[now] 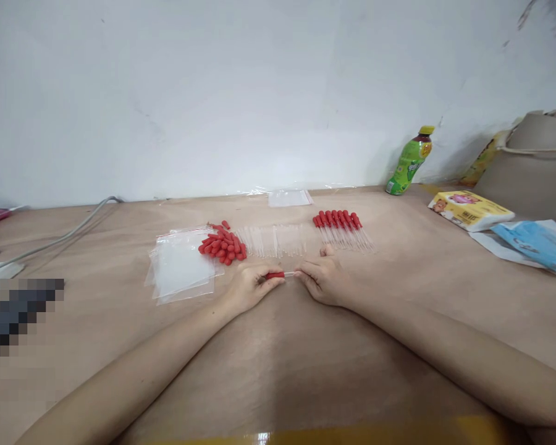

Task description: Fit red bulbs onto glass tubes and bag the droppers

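Near the middle of the table, my left hand (pixel 252 285) pinches a red rubber bulb (pixel 275 275). My right hand (pixel 323 279) holds the far end of a thin clear tube (pixel 290 274), whose other end meets the bulb. Just beyond my left hand lies a pile of red bulbs (pixel 222 246), partly on clear zip bags (pixel 183 266). A row of loose clear tubes (pixel 275 240) lies to the right of the pile. Further right, several tubes with red bulbs on them (pixel 340 225) lie side by side.
Small clear bags (pixel 290 198) lie near the wall. A green bottle (pixel 408 162), a yellow tissue pack (pixel 471 209), a blue pack (pixel 540 242) and a grey bag (pixel 530 164) stand or lie at the right. A grey cable (pixel 81 224) crosses the left side.
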A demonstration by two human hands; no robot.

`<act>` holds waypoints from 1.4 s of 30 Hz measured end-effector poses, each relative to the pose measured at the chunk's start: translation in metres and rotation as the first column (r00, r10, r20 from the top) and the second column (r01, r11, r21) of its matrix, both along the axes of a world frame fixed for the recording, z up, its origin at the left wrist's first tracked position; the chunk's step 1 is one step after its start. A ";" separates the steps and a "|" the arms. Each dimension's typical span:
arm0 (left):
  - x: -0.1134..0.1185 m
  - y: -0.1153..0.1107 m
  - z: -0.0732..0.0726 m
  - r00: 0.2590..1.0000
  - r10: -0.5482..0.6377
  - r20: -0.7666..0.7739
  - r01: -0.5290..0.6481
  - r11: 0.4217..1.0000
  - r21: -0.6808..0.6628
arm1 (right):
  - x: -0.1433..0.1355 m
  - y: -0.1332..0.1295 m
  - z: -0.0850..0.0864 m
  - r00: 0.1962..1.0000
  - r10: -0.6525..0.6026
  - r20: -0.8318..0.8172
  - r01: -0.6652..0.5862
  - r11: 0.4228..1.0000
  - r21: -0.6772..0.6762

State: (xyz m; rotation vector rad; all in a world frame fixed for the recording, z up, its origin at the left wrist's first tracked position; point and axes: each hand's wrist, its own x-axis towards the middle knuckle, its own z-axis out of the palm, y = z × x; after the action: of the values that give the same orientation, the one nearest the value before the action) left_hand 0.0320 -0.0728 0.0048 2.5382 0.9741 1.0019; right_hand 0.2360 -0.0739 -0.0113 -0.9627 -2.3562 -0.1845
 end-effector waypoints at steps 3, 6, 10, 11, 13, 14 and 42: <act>0.000 0.000 0.000 1.000 0.021 0.012 -0.021 1.000 -0.011 | -0.001 0.000 0.003 1.000 -0.010 0.011 0.010 1.000 -0.014; -0.001 0.002 -0.002 0.999 0.036 0.032 -0.035 0.999 -0.020 | -0.001 -0.001 0.011 0.999 -0.020 0.050 0.021 1.000 -0.012; -0.003 0.004 -0.005 0.996 0.092 0.011 -0.092 0.995 -0.022 | 0.005 -0.004 0.019 0.993 -0.046 0.109 0.048 0.999 -0.014; -0.004 0.004 -0.005 0.993 0.118 0.010 -0.118 0.993 -0.026 | 0.007 -0.004 0.021 0.991 -0.080 0.105 0.082 0.996 -0.023; -0.004 0.004 -0.005 0.988 0.155 0.013 -0.155 0.987 -0.036 | 0.014 0.001 0.024 0.978 -0.203 0.053 0.207 0.976 -0.066; -0.004 0.004 -0.005 0.987 0.162 0.010 -0.162 0.986 -0.038 | 0.018 0.005 0.026 0.958 -0.286 0.013 0.286 0.952 -0.107; -0.002 0.004 -0.004 0.994 0.075 -0.075 -0.078 0.997 -0.028 | 0.031 0.067 0.023 0.665 -0.746 0.032 0.735 0.647 -0.202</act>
State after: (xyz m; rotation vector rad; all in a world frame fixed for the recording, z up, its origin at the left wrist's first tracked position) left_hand 0.0303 -0.0686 0.0013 2.5460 1.1062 0.9116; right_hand 0.2670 -0.0072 0.0119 -1.9843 -1.8029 -0.2320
